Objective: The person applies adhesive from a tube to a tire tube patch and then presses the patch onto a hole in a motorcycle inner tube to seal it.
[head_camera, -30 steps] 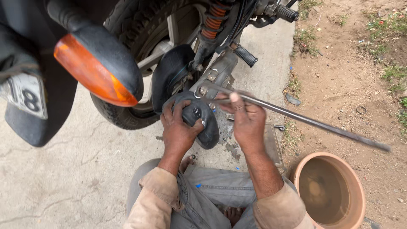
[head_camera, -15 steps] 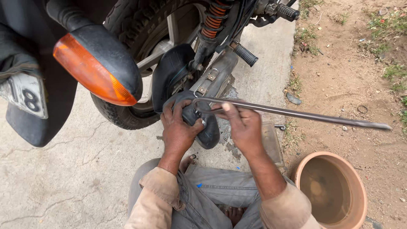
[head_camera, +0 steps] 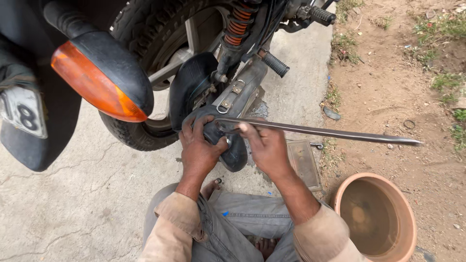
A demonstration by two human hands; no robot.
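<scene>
A motorcycle's rear wheel (head_camera: pixel 145 73) fills the upper left of the frame, an orange indicator lamp (head_camera: pixel 97 85) hanging in front of it. A black inner tube (head_camera: pixel 194 85) already hangs partly out at centre; most of the tyre is still seated. The left hand (head_camera: pixel 199 148) clutches the tube, while the right hand (head_camera: pixel 264 145) pinches a long metal lever (head_camera: pixel 330 132) that reaches right. A clay basin (head_camera: pixel 376 218) holding water sits at lower right.

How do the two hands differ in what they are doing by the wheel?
The left hand wraps its fingers around the black inner tube, gripping it; the right hand pinches the end of a long metal bar instead. The left hand lies nearer the tyre, the right nearer the clay bowl. Both are bare and grimy.
</scene>
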